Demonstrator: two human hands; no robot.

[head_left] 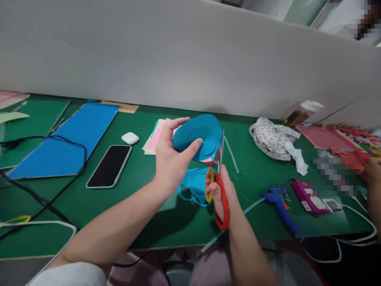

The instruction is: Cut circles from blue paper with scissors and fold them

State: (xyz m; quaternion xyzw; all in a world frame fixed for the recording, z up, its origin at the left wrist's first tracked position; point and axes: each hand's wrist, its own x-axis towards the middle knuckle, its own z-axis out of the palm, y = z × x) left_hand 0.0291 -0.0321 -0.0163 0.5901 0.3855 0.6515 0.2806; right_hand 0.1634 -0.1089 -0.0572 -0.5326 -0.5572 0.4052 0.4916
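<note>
Raised over the green table, a blue paper disc (pixel 210 129) with a spiral line on it is pinched in my left hand (pixel 172 159), the thumb lying on its face. My right hand (pixel 222 190) has its fingers in the handles of red and yellow scissors (pixel 226 202). Their blades point up at the disc's right edge. Curled blue paper strips (pixel 195 184) lie on the table below the disc. Behind my left hand is a stack of pink, yellow and blue paper sheets (pixel 151 139).
At left lie a phone (pixel 110 167), a white case (pixel 130 138), a blue board (pixel 68 139) and black cables. A blue glue gun (pixel 281 206), a patterned cloth (pixel 268 139) and a bottle (pixel 302 113) are at right. Another person's hand (pixel 373 174) shows at the right edge.
</note>
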